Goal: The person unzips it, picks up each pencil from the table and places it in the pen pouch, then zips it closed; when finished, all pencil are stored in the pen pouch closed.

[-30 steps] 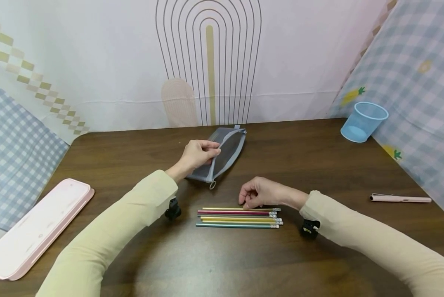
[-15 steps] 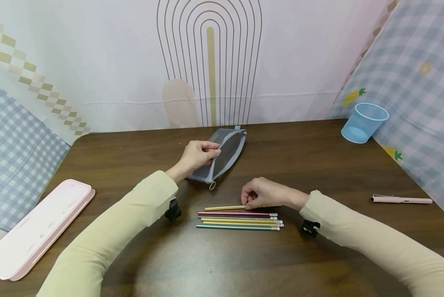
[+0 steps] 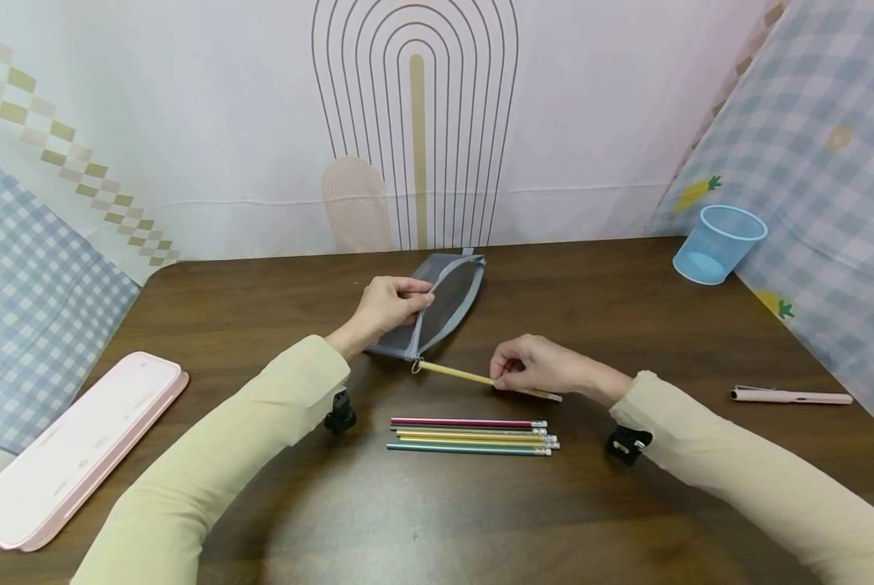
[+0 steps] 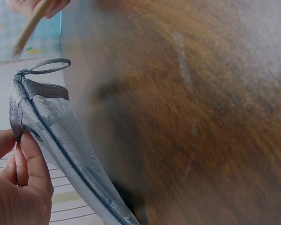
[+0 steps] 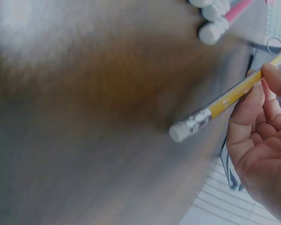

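Between thumb and fingers my right hand [image 3: 535, 363] pinches a yellow pencil [image 5: 236, 93], raised above the table. Its white eraser end points right in the head view, and its other end lies near the pouch's zipper ring [image 4: 49, 66]. My left hand [image 3: 386, 305] grips the near edge of a grey mesh zipper pouch [image 3: 400, 337], whose mouth gapes toward the right. In front of the right hand, several pencils [image 3: 466, 436] in red, dark, yellow and green lie side by side on the table, erasers to the right.
A pink-and-white pencil case [image 3: 79, 447] lies at the left on the brown table [image 3: 422, 520]. A pale pink pen [image 3: 791, 396] rests at the right. Behind it stands a light blue mesh cup [image 3: 718, 244] near the patterned cloth.
My right hand has lifted the yellow pencil off the row and moved it up toward the pouch, tilting it. The left hand and pouch have stayed in place.
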Available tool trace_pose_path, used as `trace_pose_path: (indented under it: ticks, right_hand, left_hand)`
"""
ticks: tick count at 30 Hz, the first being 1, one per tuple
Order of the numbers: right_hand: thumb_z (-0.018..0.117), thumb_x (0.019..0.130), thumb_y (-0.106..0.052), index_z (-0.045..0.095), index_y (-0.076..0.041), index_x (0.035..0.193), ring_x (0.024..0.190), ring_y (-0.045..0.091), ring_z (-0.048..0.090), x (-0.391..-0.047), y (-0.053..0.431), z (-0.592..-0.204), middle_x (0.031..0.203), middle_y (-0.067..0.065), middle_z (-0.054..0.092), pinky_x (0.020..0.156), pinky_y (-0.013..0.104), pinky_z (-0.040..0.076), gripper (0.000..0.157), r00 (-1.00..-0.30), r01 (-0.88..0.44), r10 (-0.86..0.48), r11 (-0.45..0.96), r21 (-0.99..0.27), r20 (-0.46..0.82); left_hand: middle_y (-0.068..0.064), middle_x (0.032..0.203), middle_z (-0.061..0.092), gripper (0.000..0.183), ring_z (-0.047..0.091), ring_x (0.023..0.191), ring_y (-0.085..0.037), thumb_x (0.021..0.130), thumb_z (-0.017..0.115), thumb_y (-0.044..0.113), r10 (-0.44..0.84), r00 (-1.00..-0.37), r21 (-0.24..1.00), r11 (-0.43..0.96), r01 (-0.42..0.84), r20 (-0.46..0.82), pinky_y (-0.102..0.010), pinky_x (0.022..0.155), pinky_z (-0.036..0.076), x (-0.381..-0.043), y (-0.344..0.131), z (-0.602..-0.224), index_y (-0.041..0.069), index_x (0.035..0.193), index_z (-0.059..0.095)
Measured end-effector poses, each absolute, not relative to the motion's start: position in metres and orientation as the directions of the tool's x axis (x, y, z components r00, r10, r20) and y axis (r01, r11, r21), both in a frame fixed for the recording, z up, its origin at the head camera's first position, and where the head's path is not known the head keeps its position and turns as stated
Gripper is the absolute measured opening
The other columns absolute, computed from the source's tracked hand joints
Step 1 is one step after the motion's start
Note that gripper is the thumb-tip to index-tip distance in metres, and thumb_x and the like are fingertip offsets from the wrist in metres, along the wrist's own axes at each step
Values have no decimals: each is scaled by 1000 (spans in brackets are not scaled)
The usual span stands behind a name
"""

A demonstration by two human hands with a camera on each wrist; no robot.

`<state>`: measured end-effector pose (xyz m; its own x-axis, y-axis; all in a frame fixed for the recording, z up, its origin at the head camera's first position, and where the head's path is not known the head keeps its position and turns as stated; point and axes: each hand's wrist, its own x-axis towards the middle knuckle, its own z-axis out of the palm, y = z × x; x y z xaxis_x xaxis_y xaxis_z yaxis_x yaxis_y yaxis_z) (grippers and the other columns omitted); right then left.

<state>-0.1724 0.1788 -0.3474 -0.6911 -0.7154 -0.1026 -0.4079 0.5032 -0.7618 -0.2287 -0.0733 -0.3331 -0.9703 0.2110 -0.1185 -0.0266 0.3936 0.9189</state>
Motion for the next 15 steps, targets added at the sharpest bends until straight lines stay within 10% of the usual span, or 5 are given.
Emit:
trace_pose_path:
  ticks: [15]
  right_hand:
    - [58, 91, -4, 59, 10, 107, 73, 11, 56, -189, 190, -345, 87, 12, 63, 66, 28, 54, 21, -871, -68, -453, 496, -866, -191]
  left_hand:
    - [-16, 107, 68, 32, 64, 78, -11, 88, 66, 15, 206, -971, 921, 389, -31, -120, -32, 76, 57, -228, -73, -331, 2, 118, 65]
